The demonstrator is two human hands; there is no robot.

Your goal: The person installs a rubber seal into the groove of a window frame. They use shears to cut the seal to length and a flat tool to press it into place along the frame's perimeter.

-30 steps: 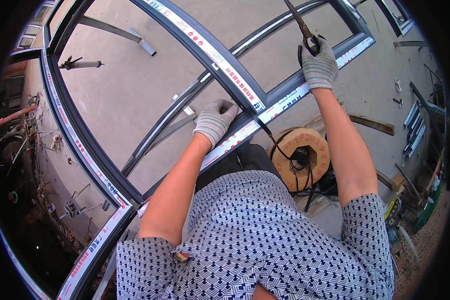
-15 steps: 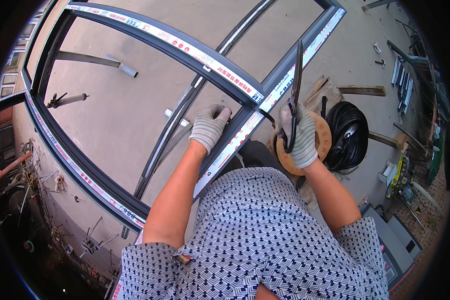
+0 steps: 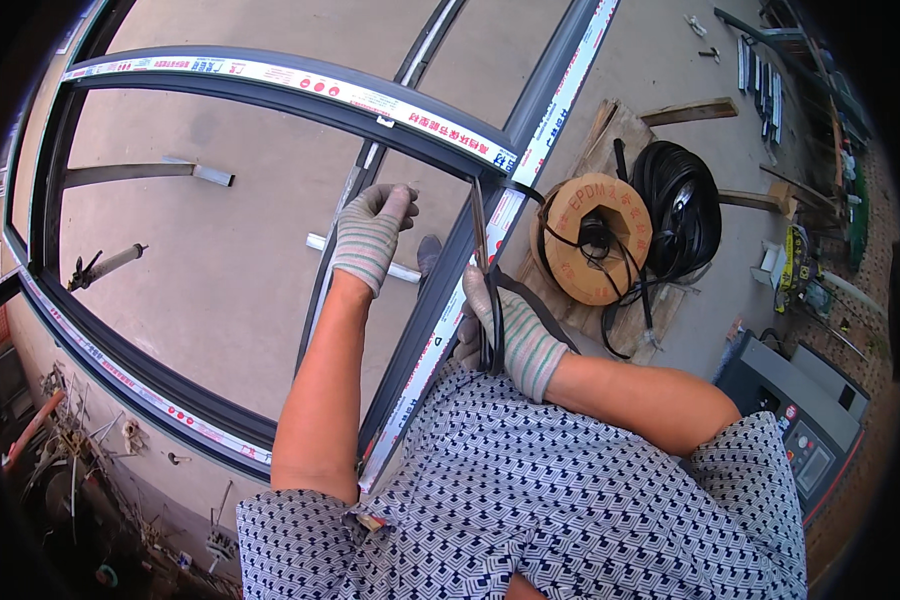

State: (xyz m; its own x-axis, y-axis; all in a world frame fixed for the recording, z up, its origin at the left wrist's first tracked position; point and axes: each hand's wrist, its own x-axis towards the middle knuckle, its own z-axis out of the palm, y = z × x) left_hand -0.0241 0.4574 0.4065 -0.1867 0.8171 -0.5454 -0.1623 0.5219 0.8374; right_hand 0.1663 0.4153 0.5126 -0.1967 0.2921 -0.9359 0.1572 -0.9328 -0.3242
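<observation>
My right hand (image 3: 518, 335), in a striped knit glove, is wrapped round the handles of long-bladed scissors (image 3: 480, 225). The blades point away from me, their tips near the frame's inner corner. A black rubber strip (image 3: 520, 187) crosses the rail there and leads toward a cardboard spool. My left hand (image 3: 372, 232), gloved alike, hovers over the opening of the dark metal window frame (image 3: 432, 290). Its fingers are curled in against the thumb; whatever they may hold is too small to make out. Printed white and red film covers the frame's faces.
Right of the frame, the cardboard spool (image 3: 595, 240) and a coil of black strip (image 3: 675, 215) lie on a wooden board (image 3: 610, 130). A grey machine (image 3: 805, 430) stands at the lower right. A caulking gun (image 3: 105, 265) shows through the frame; scrap (image 3: 80, 470) lies at lower left.
The scissors have swung from beyond the right rail to the frame's corner as my right hand moved left and nearer. My left hand has lifted off the rail and moved left. The view has shifted.
</observation>
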